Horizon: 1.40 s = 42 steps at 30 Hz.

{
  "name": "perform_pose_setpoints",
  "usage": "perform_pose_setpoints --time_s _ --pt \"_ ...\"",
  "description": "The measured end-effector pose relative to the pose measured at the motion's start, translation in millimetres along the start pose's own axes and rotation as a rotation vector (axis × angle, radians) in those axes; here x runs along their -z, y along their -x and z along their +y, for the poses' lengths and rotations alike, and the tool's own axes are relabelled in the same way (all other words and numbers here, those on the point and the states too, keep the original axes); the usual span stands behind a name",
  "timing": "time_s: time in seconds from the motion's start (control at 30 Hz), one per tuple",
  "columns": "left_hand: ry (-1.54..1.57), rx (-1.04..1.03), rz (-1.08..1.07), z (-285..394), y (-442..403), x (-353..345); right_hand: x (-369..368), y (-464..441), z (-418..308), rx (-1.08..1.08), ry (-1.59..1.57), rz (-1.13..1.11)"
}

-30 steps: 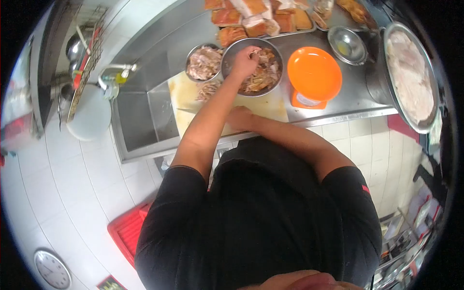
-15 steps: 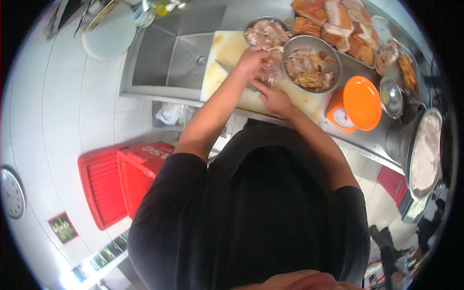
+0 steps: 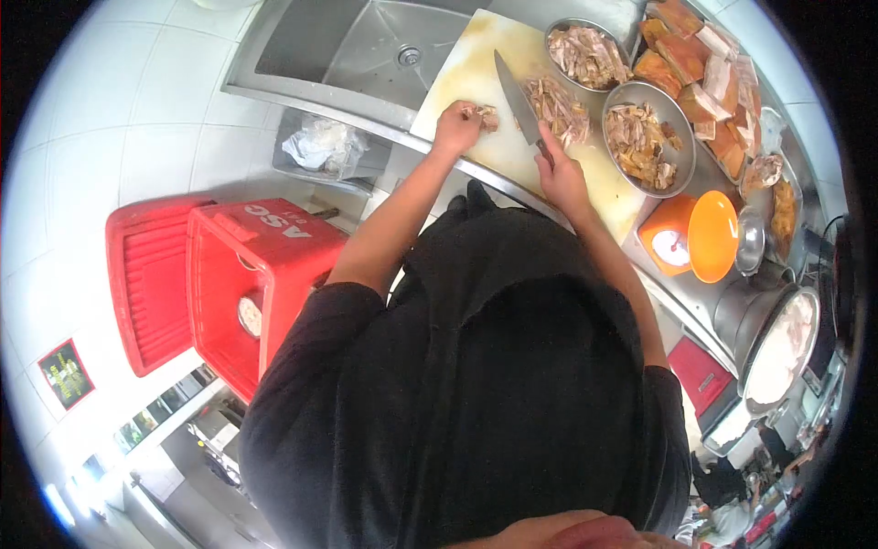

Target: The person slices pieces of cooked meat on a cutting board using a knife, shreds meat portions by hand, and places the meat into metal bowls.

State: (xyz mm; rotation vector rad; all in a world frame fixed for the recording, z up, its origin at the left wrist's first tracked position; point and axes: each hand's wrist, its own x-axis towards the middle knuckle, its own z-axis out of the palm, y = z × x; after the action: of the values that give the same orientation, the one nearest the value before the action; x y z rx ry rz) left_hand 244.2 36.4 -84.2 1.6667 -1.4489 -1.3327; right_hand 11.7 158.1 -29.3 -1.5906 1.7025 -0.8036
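My right hand [image 3: 564, 179] is closed round the dark handle of a large kitchen knife [image 3: 515, 90]; the blade points away to the upper left, over the board. My left hand [image 3: 456, 129], fingers curled, grips a small piece of meat [image 3: 488, 118] near the left front of the white cutting board [image 3: 464, 84]. A pile of cut meat [image 3: 558, 112] lies on the board just right of the blade. Beside the pile stands a steel bowl of meat pieces [image 3: 650, 139]. Another steel bowl of sliced meat [image 3: 588, 57] is at the board's far edge.
A steel sink [image 3: 384, 55] adjoins the board's left. Right of it stand an orange scale [image 3: 670, 245] with a round orange pan [image 3: 712, 236] and a large pot [image 3: 779, 348]. Browned meat slabs [image 3: 704, 73] fill a tray behind. An open red cooler box [image 3: 265, 240] is at lower left.
The knife, lying on the board before, is now in my right hand. My left hand has moved left, away from the meat pile, with a small piece. The head view has shifted.
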Motion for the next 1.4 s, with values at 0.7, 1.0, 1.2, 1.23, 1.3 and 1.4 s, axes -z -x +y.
perform_pose_setpoints --time_s 0.7,1.0,1.2,1.23,1.3,1.4 --pt "0.088 0.012 -0.006 2 4 -9 -5 2 -59 0.136 0.039 0.152" --pt "-0.157 -0.095 0.037 -8 15 1 1 2 -106 0.333 0.039 0.275" --pt "-0.213 -0.082 0.042 14 29 10 -30 -7 -72 -0.112 0.361 -0.19" --pt "-0.229 -0.1 0.042 12 25 9 -34 -8 -65 0.017 0.331 -0.112" --pt "-0.265 -0.085 0.021 9 33 10 -36 -6 -54 -0.001 0.33 -0.159" --pt "-0.293 -0.095 0.016 19 29 11 -35 -22 -29 -0.014 0.122 -0.124"
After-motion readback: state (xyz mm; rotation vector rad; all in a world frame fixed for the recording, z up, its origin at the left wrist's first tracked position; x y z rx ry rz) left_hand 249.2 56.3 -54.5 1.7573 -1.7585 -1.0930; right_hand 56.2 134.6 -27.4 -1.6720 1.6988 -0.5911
